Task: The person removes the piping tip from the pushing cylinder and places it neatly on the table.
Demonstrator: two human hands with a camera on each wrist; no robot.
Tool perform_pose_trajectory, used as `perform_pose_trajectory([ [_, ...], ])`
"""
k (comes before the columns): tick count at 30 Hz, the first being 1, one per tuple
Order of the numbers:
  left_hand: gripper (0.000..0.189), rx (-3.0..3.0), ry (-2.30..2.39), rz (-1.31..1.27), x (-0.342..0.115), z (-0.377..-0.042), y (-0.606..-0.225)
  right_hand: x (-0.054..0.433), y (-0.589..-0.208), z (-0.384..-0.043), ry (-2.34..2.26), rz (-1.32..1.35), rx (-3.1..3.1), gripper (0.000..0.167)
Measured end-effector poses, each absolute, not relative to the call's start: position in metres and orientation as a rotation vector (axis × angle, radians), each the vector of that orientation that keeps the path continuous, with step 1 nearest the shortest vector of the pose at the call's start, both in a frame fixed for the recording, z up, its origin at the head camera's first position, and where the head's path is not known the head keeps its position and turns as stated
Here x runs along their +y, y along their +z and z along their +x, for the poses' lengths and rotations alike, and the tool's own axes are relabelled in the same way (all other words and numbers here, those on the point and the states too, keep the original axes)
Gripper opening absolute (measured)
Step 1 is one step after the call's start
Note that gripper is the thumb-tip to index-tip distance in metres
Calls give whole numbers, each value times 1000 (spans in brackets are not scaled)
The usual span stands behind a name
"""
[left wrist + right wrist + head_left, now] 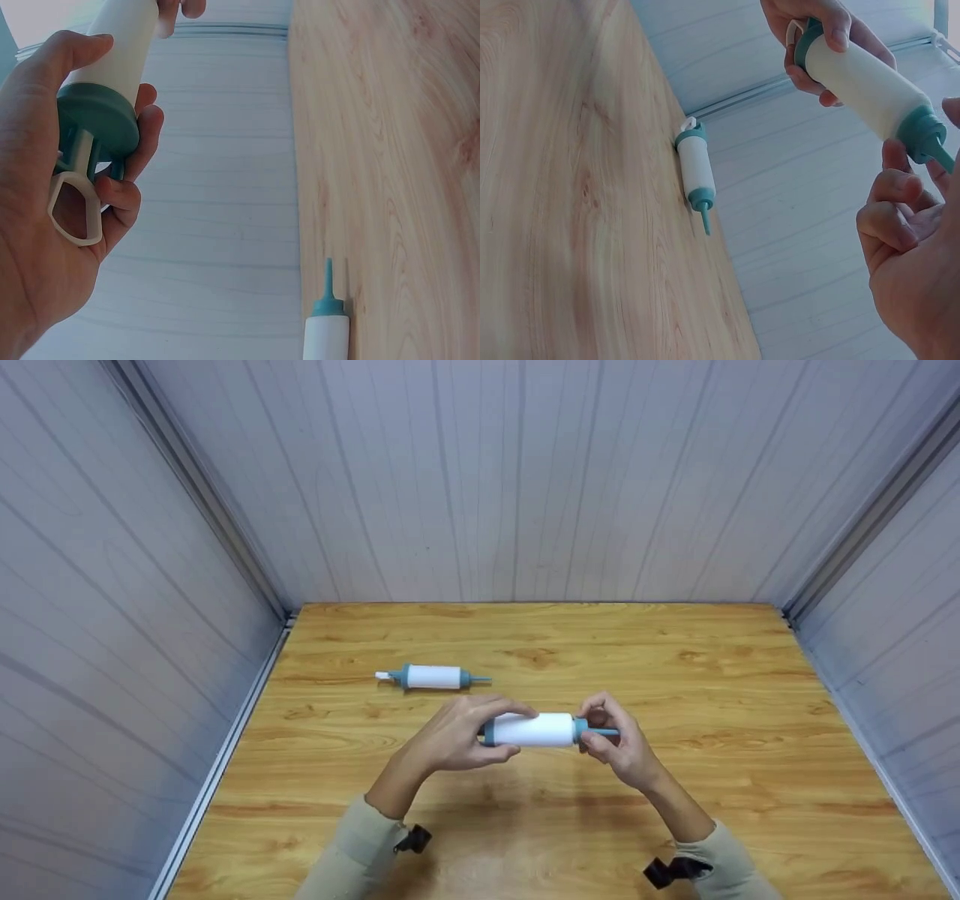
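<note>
So the white squeeze bottle is up off the table, held sideways between 2 hands. Left hand is wrapped around the back end, thumb on 1 side, fingers on the other, with the white ring by the palm. Right hand has thumb and fingertips pinching the teal collar, nozzle poking out between them. Bottle number 2 lies on the table, just beyond the left hand.

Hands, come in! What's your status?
Left hand gripping white-barrelled syringe. Right hand pinching its teal nozzle collar. Held above wooden table. Second syringe lying beyond, out of the way.
</note>
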State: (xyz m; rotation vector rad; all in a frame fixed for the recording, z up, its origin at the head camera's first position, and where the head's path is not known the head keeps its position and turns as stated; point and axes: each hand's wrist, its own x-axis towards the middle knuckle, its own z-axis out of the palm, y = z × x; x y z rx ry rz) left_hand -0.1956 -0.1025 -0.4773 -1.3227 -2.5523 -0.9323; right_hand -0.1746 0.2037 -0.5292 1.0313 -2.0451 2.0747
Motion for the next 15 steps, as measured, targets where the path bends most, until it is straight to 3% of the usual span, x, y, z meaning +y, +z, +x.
perform_pose_trajectory([
  [15, 45, -2571, -945, -1317, -102, -194, -478, 203, -529, -173, 2065, 1017, -2027, 19],
])
